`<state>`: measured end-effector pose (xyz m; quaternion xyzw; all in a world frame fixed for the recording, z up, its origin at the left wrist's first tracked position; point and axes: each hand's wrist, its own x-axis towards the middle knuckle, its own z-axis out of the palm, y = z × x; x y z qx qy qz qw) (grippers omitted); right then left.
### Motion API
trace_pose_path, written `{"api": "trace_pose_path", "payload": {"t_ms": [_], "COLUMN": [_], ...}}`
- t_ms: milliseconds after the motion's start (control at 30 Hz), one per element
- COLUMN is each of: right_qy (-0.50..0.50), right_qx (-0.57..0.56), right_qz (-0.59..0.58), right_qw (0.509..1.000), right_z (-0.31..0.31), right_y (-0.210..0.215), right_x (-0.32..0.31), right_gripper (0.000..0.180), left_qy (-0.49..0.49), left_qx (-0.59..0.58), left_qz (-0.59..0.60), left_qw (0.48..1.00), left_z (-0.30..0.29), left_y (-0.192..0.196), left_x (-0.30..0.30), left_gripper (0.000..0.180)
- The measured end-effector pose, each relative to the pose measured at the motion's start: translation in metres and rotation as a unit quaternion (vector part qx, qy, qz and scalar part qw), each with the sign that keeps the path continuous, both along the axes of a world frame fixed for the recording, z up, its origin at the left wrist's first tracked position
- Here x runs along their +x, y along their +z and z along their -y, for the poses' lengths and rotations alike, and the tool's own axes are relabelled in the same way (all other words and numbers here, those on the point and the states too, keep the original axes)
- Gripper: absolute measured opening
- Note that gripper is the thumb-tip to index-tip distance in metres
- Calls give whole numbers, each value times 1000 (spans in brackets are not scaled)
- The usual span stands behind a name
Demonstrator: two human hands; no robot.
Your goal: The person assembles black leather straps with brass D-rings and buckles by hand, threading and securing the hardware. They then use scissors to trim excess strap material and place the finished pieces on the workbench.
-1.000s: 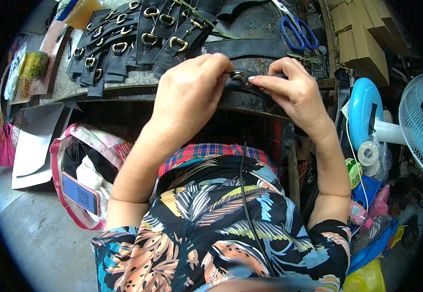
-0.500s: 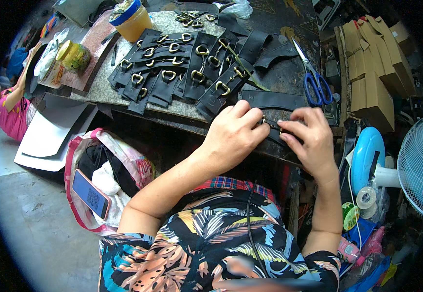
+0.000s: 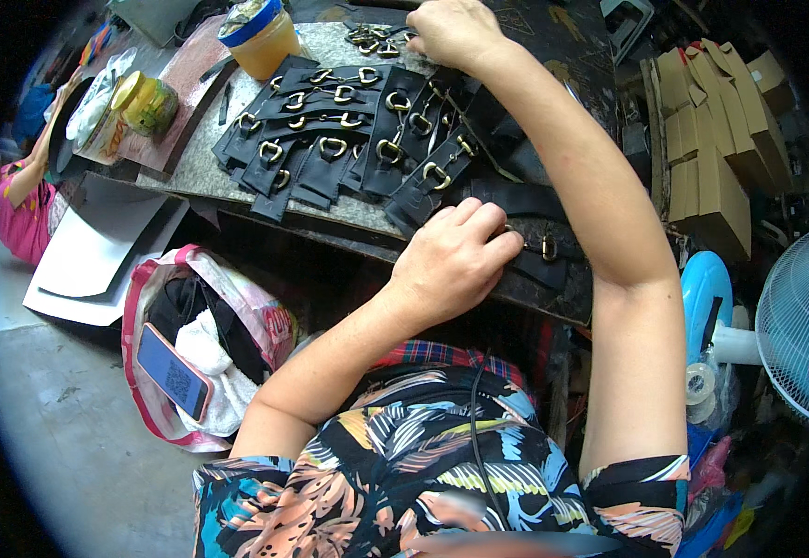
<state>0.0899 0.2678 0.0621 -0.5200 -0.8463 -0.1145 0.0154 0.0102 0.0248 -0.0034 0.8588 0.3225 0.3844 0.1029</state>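
My left hand [image 3: 458, 259] is closed on a black strap at the table's near edge. A gold-coloured buckle [image 3: 548, 246] shows on the strap just right of those fingers. At the far side of the table, my right hand [image 3: 455, 33] is curled at the right end of a small heap of gold-coloured metal buckles [image 3: 372, 39]. Its fingertips are bent and partly hidden, so what they pinch is not visible. Between the hands lie rows of black straps [image 3: 316, 181], many fitted with gold-coloured D-shaped buckles. My right forearm hides part of the table.
A blue-rimmed tub [image 3: 265, 42] and a yellow-lidded jar [image 3: 144, 100] stand at the far left. Cardboard boxes [image 3: 711, 200] and a fan [image 3: 790, 321] are at the right. Below the table's left side sits an open bag [image 3: 134, 372] with a phone [image 3: 173, 372] on it.
My right hand has left the strap and moved far forward to the heap of buckles. My left hand stays on the strap. The blue-handled scissors are now hidden by my arm.
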Motion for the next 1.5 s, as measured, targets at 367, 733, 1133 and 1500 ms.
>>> {"api": "trace_pose_path", "payload": {"t_ms": [367, 733, 1133, 1500], "right_qy": [95, 69, 52, -21], "right_qx": [100, -99, -23, -11], "right_qz": [-395, -292, -298, -337], "right_qw": [908, 949, 953, 941], "right_z": [17, 130, 247, 287], "right_y": [33, 29, 2, -31], "right_x": [30, 143, 168, 154], "right_gripper": [27, 17, 13, 24], "left_qy": [-1, -3, 28, 45], "left_qx": [-16, -27, -8, -8], "left_qz": [-2, -14, 27, -27], "left_qw": [1000, 1000, 999, 999], "left_z": [1, 1, 2, 6], "left_y": [3, 8, 5, 13], "left_x": [0, -1, 0, -4], "left_gripper": [31, 36, 40, 26]}}
